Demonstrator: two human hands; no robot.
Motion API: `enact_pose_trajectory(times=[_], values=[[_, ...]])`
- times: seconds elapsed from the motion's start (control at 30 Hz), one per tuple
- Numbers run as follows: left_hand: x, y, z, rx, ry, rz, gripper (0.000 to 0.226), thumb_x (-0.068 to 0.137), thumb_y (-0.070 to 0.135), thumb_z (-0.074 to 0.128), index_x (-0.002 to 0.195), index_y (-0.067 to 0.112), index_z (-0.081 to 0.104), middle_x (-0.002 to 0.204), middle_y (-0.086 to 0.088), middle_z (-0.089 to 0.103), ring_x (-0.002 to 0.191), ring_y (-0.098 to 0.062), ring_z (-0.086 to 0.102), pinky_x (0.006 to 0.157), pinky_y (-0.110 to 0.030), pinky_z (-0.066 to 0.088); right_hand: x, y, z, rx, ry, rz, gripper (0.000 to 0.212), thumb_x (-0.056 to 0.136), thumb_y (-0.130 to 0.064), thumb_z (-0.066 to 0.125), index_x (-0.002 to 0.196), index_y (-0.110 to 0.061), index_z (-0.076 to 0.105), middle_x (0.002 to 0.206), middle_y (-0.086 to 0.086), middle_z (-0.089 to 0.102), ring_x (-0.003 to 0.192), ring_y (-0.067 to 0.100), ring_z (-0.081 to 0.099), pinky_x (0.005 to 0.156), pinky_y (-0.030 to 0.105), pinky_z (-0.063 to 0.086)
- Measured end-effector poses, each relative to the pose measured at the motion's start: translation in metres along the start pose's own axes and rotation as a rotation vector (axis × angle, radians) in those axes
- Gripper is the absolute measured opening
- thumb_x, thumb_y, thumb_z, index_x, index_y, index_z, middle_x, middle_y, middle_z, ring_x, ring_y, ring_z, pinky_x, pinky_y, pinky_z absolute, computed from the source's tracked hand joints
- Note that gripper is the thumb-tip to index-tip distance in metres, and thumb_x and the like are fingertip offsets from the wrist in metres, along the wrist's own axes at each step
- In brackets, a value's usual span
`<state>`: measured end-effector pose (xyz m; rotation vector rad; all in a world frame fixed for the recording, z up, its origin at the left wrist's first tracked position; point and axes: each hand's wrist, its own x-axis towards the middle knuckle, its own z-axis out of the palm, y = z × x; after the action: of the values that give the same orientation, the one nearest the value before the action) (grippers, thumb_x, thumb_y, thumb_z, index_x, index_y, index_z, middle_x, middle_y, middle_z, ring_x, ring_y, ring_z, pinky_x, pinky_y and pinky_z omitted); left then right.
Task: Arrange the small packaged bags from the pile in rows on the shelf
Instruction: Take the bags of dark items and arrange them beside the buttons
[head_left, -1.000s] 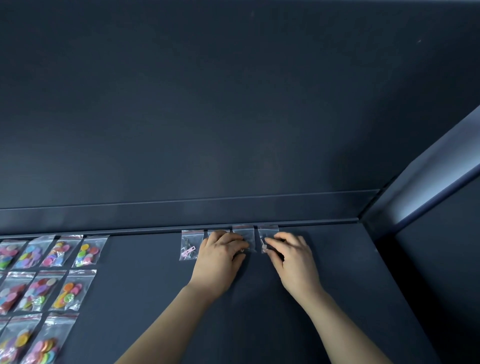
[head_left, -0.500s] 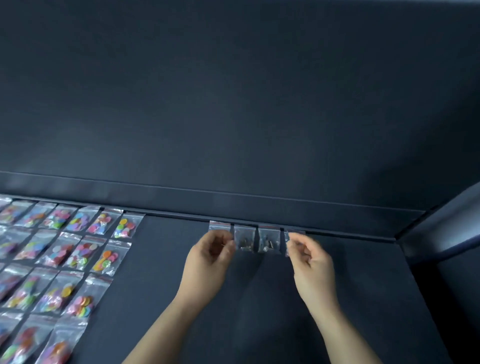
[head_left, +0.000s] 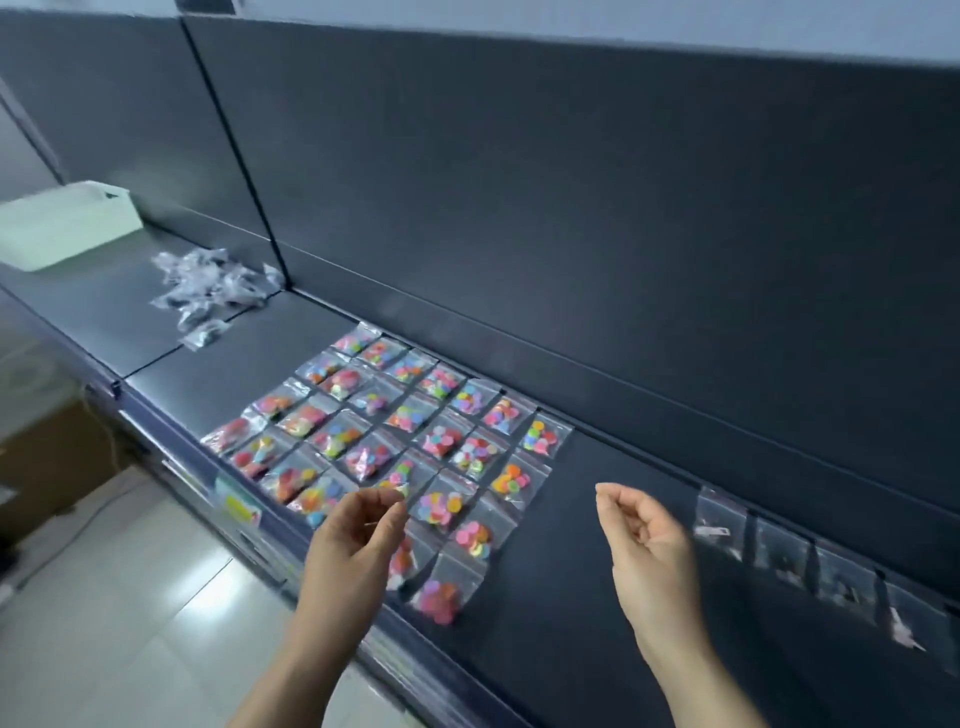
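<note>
Now left hand, right hand hover mid-frame, each grip loosely curled, empty. Pile upper left on shelf. Risk: reaching left, forearm drags across colourful bags, skews rows.

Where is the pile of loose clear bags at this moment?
In the head view, the pile lies far left on the shelf, between the white bin and the rows of colourful bags, near the back panel.
</note>
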<state>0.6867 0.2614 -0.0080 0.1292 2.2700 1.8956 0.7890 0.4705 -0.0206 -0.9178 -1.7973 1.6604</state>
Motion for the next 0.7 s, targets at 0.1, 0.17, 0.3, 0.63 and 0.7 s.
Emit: enact_pose_trajectory(times=[0.1,0.17,0.3,0.63,0.7], values=[[0.023,-0.009,-0.074,0.02,0.06,0.034,0.008,0.09,0.014,0.063,0.091,0.02,0.067,0.081,0.002,0.069,0.07,-0.007,0.065,0.068,-0.024,0.051,-0.014,-0.015,0.079,-0.026,-0.092,-0.014,0.009,0.093,-0.021,0.06,0.092,-0.025,0.068,0.09,-0.009,0.07,0.083,0.003,0.064,0.07,0.018,0.048],[0.04,-0.015,-0.126,0.042,0.101,0.048,0.009,0.089,0.013,0.063,0.092,0.02,0.068,0.082,0.0,0.07,0.068,-0.006,0.063,0.062,-0.017,0.05,-0.025,-0.026,0.137,-0.029,-0.154,-0.012,0.009,0.093,-0.024,0.059,0.095,-0.026,0.067,0.091,-0.009,0.069,0.085,0.005,0.063,0.071,0.022,0.051],[0.072,-0.027,-0.219,0.088,0.171,0.056,0.011,0.09,0.013,0.063,0.09,0.023,0.068,0.078,-0.002,0.069,0.065,-0.011,0.063,0.054,-0.013,0.047,-0.043,-0.043,0.241,-0.01,-0.284,0.007,0.011,0.094,-0.025,0.057,0.1,-0.027,0.066,0.096,-0.01,0.067,0.091,0.003,0.061,0.068,0.015,0.044],[0.178,-0.034,-0.348,0.126,0.3,0.029,0.012,0.091,0.016,0.062,0.088,0.027,0.067,0.075,0.011,0.07,0.073,-0.016,0.064,0.071,-0.036,0.051,-0.013,-0.065,0.406,-0.035,-0.372,0.035,0.011,0.094,-0.022,0.058,0.099,-0.026,0.067,0.097,-0.008,0.068,0.086,0.005,0.062,0.067,0.016,0.045],[0.208,-0.031,-0.355,0.13,0.287,0.038,0.01,0.092,0.016,0.06,0.091,0.024,0.066,0.075,0.017,0.07,0.066,-0.005,0.061,0.067,-0.032,0.05,0.006,-0.066,0.433,-0.037,-0.356,0.029,0.012,0.094,-0.019,0.057,0.1,-0.023,0.067,0.095,-0.009,0.067,0.086,0.004,0.061,0.067,0.016,0.044]])
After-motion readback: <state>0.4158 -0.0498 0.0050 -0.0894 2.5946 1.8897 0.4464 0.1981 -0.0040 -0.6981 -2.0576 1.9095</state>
